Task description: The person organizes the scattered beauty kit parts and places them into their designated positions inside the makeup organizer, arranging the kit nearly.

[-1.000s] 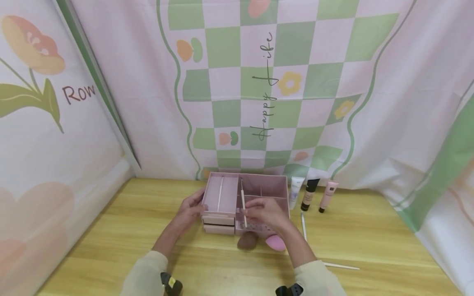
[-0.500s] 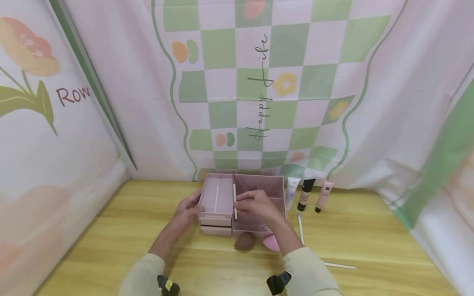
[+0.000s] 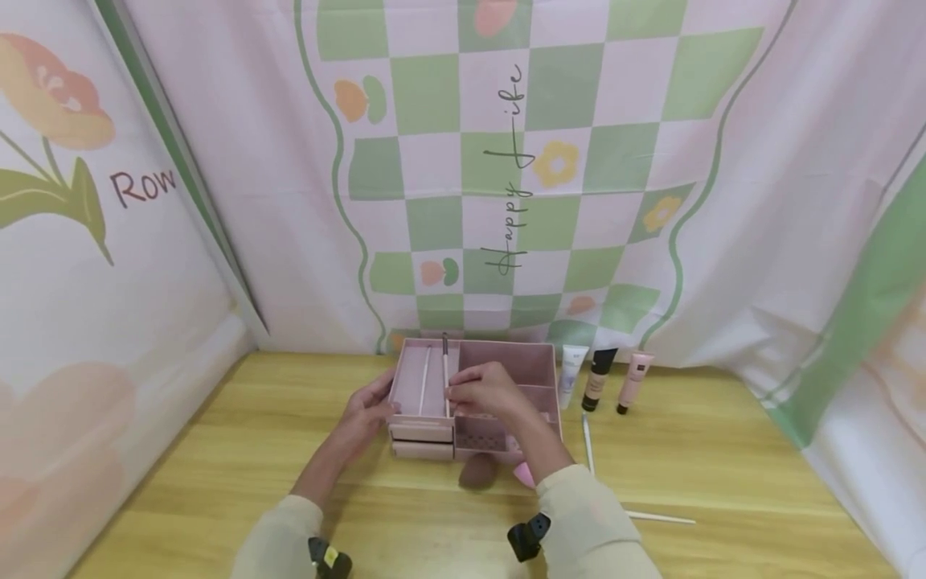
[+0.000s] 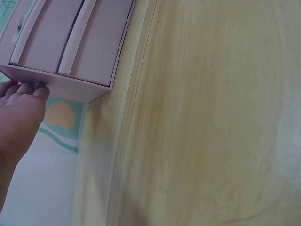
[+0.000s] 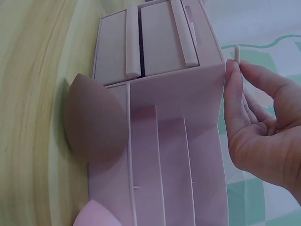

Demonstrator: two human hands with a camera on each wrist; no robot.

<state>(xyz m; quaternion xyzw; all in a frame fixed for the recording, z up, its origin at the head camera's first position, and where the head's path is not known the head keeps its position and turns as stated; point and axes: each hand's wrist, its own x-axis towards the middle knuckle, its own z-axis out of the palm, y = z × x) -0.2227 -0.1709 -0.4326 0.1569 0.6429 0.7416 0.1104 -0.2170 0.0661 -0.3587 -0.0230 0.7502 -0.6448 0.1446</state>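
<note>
Right hand (image 3: 493, 392): pinching a brush (image 3: 445, 358) over the tray (image 3: 409, 382)!
Left hand (image 3: 366, 410): gripping pink organizer (image 3: 506, 354).
Inside tray: one slim white stick (image 3: 425, 378).

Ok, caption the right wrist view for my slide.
The right hand pinches a thin handle at the pink organizer; brown sponge and pink sponge in front.

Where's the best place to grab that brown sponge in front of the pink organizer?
I'd pinch the brown sponge across its wide, rounded middle, coming down from above: its tapered tip likely offers less to hold, and the pink organizer stands close behind it.
</note>
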